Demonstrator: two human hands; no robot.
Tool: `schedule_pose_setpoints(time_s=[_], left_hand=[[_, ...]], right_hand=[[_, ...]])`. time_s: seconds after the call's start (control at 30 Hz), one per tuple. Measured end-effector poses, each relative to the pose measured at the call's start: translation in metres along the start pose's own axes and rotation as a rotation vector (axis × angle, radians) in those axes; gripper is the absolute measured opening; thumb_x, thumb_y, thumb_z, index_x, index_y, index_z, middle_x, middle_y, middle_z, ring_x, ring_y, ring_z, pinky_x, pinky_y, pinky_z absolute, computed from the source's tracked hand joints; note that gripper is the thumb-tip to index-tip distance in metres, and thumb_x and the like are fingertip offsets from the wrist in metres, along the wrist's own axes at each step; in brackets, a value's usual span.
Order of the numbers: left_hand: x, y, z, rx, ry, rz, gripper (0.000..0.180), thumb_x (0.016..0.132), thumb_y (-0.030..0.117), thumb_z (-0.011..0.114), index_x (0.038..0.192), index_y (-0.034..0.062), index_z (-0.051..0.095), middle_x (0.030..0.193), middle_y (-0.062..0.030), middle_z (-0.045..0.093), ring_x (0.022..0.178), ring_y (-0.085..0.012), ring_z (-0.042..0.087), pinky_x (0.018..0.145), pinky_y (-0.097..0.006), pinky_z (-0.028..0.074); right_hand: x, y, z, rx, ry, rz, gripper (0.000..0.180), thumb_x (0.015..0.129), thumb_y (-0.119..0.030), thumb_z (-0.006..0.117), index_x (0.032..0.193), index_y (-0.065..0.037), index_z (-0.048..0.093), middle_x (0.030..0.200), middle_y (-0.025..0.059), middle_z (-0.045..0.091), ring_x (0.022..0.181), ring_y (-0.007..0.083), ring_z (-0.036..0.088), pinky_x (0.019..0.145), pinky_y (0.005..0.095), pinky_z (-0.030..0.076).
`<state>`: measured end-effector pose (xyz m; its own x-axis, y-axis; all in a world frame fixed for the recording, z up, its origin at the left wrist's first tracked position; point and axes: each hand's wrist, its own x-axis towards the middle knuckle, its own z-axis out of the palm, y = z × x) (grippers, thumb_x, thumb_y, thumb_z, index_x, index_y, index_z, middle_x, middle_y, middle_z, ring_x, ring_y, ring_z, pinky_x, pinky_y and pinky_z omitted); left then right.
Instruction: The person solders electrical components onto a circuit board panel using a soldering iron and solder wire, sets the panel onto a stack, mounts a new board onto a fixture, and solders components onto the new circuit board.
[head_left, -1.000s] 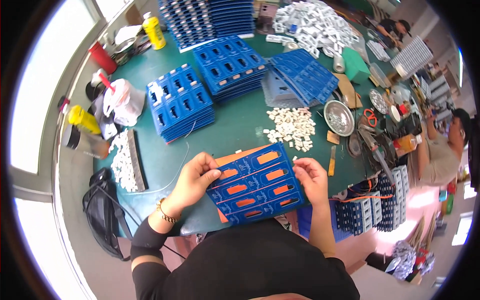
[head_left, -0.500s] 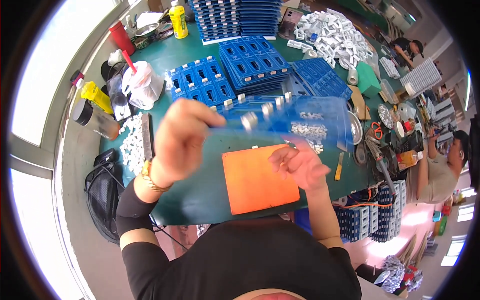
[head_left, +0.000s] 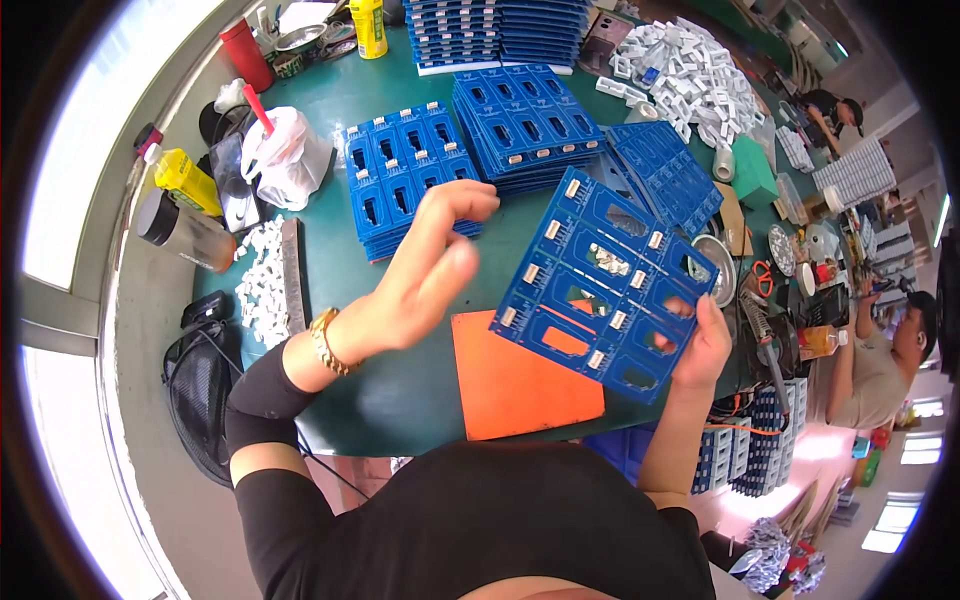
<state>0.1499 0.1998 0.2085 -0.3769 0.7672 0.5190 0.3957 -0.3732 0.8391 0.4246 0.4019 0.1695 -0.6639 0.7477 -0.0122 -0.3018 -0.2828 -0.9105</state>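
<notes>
Blue slotted tray (head_left: 600, 290), centre frame: right hand (head_left: 700, 345) pinches its lower right edge, tilting it clear of orange mat (head_left: 520, 375). Left hand (head_left: 435, 265) empty, fingers loosely curled, raised beside it above green bench (head_left: 400, 390).

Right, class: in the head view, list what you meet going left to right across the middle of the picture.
Yellow bottle → white plastic bag → left hand → blue tray held up → right hand → seated person at the far right.

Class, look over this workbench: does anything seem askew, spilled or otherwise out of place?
The blue slotted tray is held tilted in the air by the right hand alone, not lying on the orange mat. The left hand hangs open beside it. Small white parts lie loose near the table's left edge.
</notes>
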Motion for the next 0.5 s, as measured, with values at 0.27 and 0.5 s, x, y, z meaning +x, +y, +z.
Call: schedule_pose_setpoints(time_s=[0.27, 0.5], left_hand=[[0.055, -0.043, 0.008, -0.172, -0.403, -0.386, 0.029, 0.100, 0.031, 0.050, 0.101, 0.0033, 0.060, 0.093, -0.0039, 0.063, 0.088, -0.0150, 0.060, 0.078, -0.032, 0.048], [0.137, -0.105, 0.005, 0.918, -0.179, -0.015, 0.043, 0.086, 0.039, 0.066, 0.105, 0.0008, 0.064, 0.114, -0.0168, 0.056, 0.109, -0.0335, 0.050, 0.093, -0.043, 0.043]], right_hand=[[0.021, 0.003, 0.004, 0.021, 0.192, -0.082, 0.042, 0.102, -0.033, 0.038, 0.120, 0.002, 0.052, 0.079, 0.0121, 0.063, 0.056, 0.0160, 0.057, 0.049, 0.0262, 0.045], [0.023, 0.020, -0.011, 0.278, 0.288, -0.189, 0.041, 0.103, -0.031, 0.033, 0.122, 0.000, 0.052, 0.081, 0.0097, 0.060, 0.068, 0.0152, 0.054, 0.064, 0.0331, 0.050]])
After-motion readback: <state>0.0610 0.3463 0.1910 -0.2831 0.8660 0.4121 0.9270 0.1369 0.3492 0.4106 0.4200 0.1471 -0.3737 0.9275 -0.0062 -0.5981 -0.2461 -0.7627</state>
